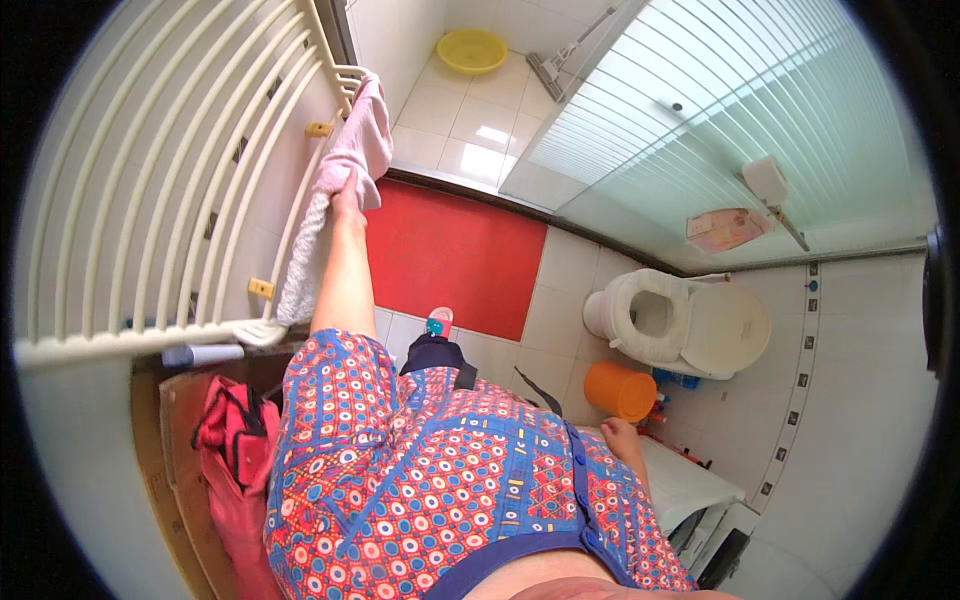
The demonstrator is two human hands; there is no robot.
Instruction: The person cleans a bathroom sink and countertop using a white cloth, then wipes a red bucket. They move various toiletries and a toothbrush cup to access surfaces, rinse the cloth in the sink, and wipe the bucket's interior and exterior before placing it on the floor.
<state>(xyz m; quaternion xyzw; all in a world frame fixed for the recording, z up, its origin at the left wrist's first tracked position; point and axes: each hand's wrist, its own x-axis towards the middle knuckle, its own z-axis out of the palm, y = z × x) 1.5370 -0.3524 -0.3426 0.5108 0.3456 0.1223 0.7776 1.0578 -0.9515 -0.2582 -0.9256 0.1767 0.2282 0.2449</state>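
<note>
My left arm reaches forward to the cream towel radiator [150, 345] along the left wall. There my left hand [346, 200] is closed on a pink towel [362, 140] that hangs over the end of the rail. A whitish, textured cloth [302, 262] hangs on the same rail, just below the hand and beside my forearm. My right hand [622, 438] is low at my right side, near an orange bin [620, 391]. Its fingers look curled in, and nothing shows in them.
A red mat [455, 255] covers the floor ahead, before a raised shower sill. Beyond lie a yellow basin [472, 51] and a mop [548, 75], next to a glass partition [690, 110]. A toilet [650, 315] stands right. Cardboard boxes [160, 470] with pink fabric [235, 480] are at my left.
</note>
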